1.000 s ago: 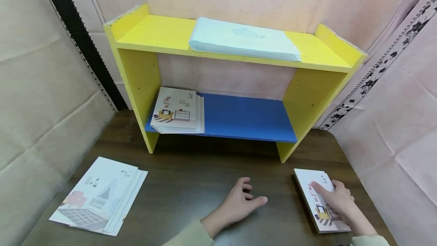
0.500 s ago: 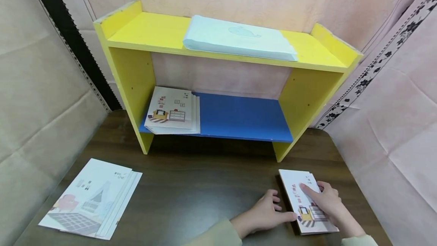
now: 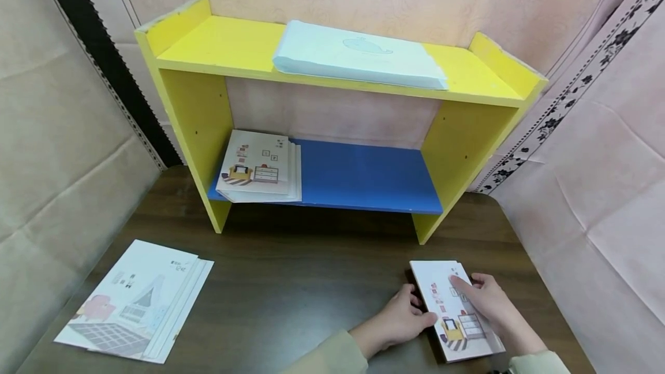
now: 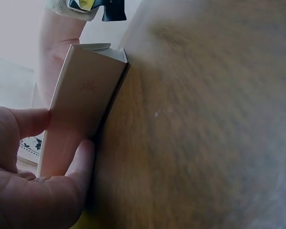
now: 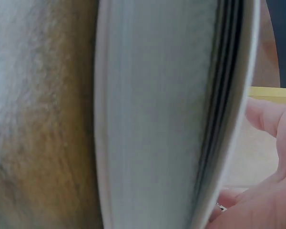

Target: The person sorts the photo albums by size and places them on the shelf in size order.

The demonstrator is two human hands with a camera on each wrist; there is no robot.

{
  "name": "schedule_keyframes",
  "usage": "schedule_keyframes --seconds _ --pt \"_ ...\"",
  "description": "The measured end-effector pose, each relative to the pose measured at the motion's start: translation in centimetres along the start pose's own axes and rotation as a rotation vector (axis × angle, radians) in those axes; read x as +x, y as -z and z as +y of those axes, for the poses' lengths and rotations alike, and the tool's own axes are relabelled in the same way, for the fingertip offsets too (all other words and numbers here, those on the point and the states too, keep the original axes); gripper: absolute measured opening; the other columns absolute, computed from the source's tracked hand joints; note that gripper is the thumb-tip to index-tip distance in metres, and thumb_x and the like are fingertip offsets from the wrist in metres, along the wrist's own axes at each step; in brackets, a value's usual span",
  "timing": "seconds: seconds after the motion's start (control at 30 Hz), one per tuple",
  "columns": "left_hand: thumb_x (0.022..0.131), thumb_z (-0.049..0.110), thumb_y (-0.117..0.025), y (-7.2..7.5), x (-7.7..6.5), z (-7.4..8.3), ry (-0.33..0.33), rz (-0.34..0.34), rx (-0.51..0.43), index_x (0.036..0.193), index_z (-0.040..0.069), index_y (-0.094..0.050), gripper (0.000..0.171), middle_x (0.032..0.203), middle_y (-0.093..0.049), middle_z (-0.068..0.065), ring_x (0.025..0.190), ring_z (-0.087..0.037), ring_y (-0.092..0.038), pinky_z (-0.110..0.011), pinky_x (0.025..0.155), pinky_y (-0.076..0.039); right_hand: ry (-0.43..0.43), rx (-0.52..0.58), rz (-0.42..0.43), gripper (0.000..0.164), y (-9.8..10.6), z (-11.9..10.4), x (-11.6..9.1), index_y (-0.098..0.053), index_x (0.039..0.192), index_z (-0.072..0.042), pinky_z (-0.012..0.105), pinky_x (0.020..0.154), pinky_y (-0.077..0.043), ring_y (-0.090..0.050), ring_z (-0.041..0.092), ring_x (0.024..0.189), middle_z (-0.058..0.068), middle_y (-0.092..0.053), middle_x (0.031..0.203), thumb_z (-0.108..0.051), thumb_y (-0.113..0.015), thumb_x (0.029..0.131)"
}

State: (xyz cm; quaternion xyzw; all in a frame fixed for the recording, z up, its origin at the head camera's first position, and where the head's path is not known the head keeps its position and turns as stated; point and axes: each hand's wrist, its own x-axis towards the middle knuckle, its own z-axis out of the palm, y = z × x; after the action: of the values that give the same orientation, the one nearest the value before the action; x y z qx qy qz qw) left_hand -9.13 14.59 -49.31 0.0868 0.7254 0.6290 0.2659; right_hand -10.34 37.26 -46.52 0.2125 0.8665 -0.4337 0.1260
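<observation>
A thick white book (image 3: 435, 279), its cover printed with a yellow armchair, lies tilted on the dark wooden table (image 3: 291, 281) at front right. My right hand (image 3: 488, 305) grips its right side, thumb on the cover and fingers over the far edge. At the spine side, my left hand (image 3: 401, 317) holds the book's edge. The left wrist view shows the left thumb at the top cover edge and a fingertip low on the pale spine (image 4: 88, 88). The page edges (image 5: 155, 114) fill the right wrist view, with the cover bowed slightly away from them.
A yellow shelf unit (image 3: 197, 114) with a blue lower board (image 3: 358, 175) stands at the back. Several similar books (image 3: 254, 163) lie on that board's left end. A light blue folded cloth-like item (image 3: 358, 56) rests on top. Several thin booklets (image 3: 130, 305) lie at front left.
My left hand has moved right from the bare table to the book's spine side. The book, gripped by the right hand, has shifted left. The head view has moved slightly.
</observation>
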Motion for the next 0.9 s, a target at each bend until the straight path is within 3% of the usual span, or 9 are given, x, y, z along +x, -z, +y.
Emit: schedule_keyframes --seconds 0.1,0.23,0.33,0.47,0.63,0.9 --pt "0.089 0.012 -0.079 0.0 0.1 0.0 0.008 -0.001 -0.021 0.149 0.0 -0.04 0.072 0.115 -0.06 -0.007 0.097 -0.017 -0.065 -0.034 0.082 -0.057 -0.001 0.03 0.001 0.099 0.0 0.1 -0.2 -0.016 0.152 0.019 0.033 0.067 -0.061 -0.068 0.015 0.076 0.027 -0.058 0.117 -0.054 -0.06 0.101" --pt "0.087 0.007 -0.079 0.1 0.1 -0.1 0.012 0.006 -0.066 0.147 -0.001 -0.041 0.071 0.112 -0.059 -0.008 0.093 -0.018 -0.064 -0.034 0.079 -0.056 0.019 -0.002 0.035 0.094 0.2 -0.1 -0.8 -0.026 0.15 0.017 0.032 0.063 -0.059 -0.068 0.015 0.073 0.019 -0.063 0.107 -0.055 -0.06 0.101" --pt "0.087 0.007 -0.079 0.3 0.2 -0.1 0.029 0.005 -0.085 0.135 0.003 -0.05 0.056 0.106 -0.06 -0.006 0.09 -0.018 -0.062 -0.034 0.078 -0.054 0.069 -0.062 0.057 0.091 0.5 -0.7 -1.5 -0.029 0.149 0.015 0.031 0.062 -0.058 -0.067 0.016 0.075 0.02 -0.063 0.11 -0.057 -0.06 0.1" --pt "0.09 0.007 -0.075 1.0 0.0 -0.5 0.031 -0.039 -0.168 0.122 0.012 -0.06 0.036 0.106 -0.068 -0.002 0.093 -0.017 -0.067 -0.035 0.088 -0.054 0.145 -0.1 0.039 0.087 0.1 -2.2 -2.9 -0.03 0.149 0.009 0.031 0.064 -0.056 -0.066 0.018 0.08 0.022 -0.061 0.119 -0.055 -0.061 0.1" --pt "0.1 0.013 -0.065 2.7 -0.6 -1.1 0.022 -0.086 -0.35 0.124 0.011 -0.067 0.024 0.107 -0.077 -0.003 0.097 -0.018 -0.074 -0.035 0.092 -0.059 0.208 -0.142 0.016 0.078 -1.5 -4.4 -4.3 -0.033 0.149 0.003 0.03 0.067 -0.055 -0.065 0.017 0.083 0.023 -0.059 0.128 -0.048 -0.064 0.1" --pt "0.106 0.026 -0.057 4.6 -1.8 -0.8 0.051 -0.071 -0.465 0.123 0.006 -0.066 0.028 0.109 -0.078 -0.008 0.098 -0.025 -0.076 -0.041 0.083 -0.063 0.262 -0.153 -0.012 0.077 -2.9 -6.3 -5.3 -0.031 0.153 0.001 0.031 0.073 -0.054 -0.064 0.018 0.09 0.023 -0.057 0.132 -0.043 -0.066 0.101"
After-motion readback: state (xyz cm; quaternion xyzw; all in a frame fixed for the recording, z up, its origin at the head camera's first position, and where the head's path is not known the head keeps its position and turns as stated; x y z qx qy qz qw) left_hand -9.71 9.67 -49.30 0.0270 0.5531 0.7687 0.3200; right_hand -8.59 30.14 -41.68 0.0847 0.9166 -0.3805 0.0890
